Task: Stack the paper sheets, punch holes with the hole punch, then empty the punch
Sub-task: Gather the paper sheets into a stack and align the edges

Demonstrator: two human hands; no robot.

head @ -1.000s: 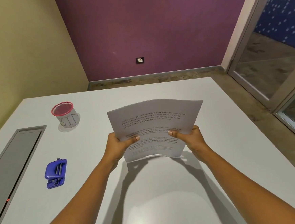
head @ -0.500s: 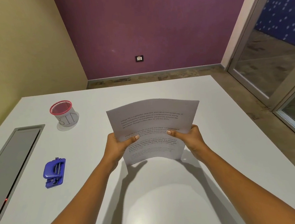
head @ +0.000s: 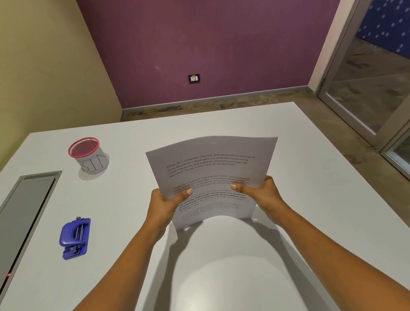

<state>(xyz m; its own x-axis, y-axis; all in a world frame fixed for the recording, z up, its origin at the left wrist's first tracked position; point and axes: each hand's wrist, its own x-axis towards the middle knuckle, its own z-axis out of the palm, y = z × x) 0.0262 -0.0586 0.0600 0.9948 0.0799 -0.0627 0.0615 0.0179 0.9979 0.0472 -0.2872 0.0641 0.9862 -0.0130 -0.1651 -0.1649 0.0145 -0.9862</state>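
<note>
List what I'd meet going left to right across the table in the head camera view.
Grey recessed panel → blue hole punch → left hand → paper sheets → right hand. The red-rimmed bin, farther back, overlaps the punch's span, so it is left out.

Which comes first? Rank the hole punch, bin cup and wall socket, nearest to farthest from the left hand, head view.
1. Hole punch, on the table, left of the left hand.
2. Bin cup, farther back on the left.
3. Wall socket, beyond the table's far edge.
</note>
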